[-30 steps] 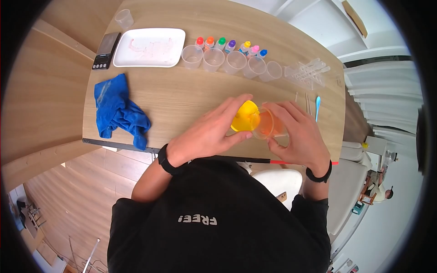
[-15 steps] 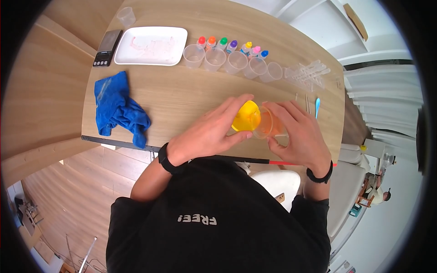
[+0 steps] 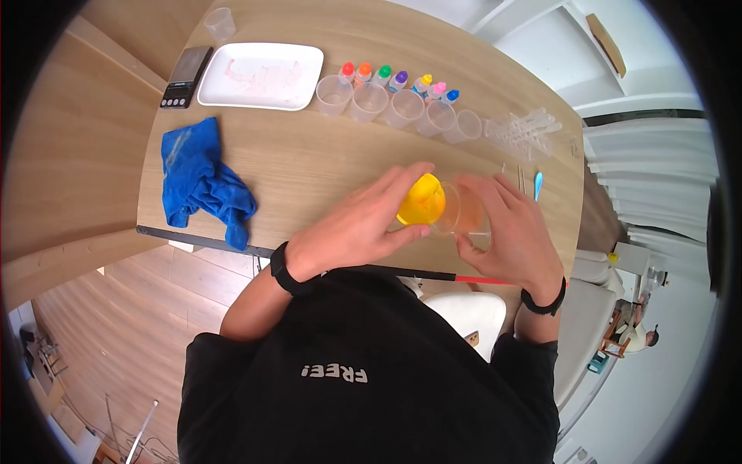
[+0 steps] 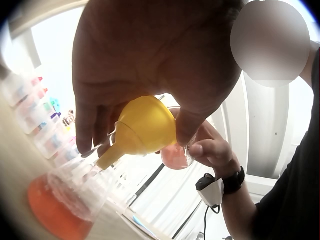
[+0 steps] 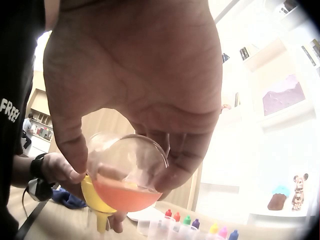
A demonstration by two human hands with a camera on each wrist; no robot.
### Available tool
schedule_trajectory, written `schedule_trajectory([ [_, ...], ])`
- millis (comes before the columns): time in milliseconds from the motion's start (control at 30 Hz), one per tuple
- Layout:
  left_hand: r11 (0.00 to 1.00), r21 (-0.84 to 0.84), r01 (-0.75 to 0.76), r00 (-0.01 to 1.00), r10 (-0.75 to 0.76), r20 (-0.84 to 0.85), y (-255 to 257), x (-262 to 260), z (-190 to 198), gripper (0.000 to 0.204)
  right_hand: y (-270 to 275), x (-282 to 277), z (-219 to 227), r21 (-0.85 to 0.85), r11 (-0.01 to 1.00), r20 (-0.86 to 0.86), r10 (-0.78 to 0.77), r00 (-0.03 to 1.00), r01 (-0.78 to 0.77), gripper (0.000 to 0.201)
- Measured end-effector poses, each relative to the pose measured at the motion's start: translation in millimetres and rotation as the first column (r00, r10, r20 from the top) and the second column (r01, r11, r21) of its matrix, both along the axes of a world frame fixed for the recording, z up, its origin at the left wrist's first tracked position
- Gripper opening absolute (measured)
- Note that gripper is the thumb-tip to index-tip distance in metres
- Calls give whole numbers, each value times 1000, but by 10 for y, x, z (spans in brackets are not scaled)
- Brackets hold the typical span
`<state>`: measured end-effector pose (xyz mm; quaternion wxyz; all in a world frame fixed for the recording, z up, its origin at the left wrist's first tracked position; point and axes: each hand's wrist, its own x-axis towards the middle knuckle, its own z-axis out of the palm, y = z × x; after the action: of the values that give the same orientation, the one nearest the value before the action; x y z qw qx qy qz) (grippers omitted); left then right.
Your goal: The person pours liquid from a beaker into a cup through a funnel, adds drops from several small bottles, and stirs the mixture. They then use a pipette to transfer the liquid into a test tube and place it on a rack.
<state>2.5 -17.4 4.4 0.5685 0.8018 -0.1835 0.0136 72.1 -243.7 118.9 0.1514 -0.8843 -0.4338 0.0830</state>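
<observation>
Plainly, the funnel (image 4: 144,126) is yellow.

Your yellow funnel (image 4: 145,125) pointed its spout (image 4: 111,156) into a clear flask (image 4: 95,194) of orange liquid (image 4: 56,207), beside your tilted, part-filled clear cup (image 5: 131,165).

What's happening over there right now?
A person in a black shirt appears to be pouring. The left grip holds a yellow plastic funnel, its spout at the mouth of a clear conical flask containing orange-red liquid. The right grip holds a clear round cup tilted toward the funnel, with pinkish-orange liquid inside; whether any is flowing I can't tell. A crumpled blue cloth and a row of translucent plastic cups are on the table.
</observation>
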Motion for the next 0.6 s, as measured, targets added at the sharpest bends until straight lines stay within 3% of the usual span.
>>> schedule_trajectory([
  [600, 1000, -15, 3, 1000, -3, -2, 4, 8, -13, 72, 48, 33, 65, -33, 998, 48, 48, 998, -46, 59],
])
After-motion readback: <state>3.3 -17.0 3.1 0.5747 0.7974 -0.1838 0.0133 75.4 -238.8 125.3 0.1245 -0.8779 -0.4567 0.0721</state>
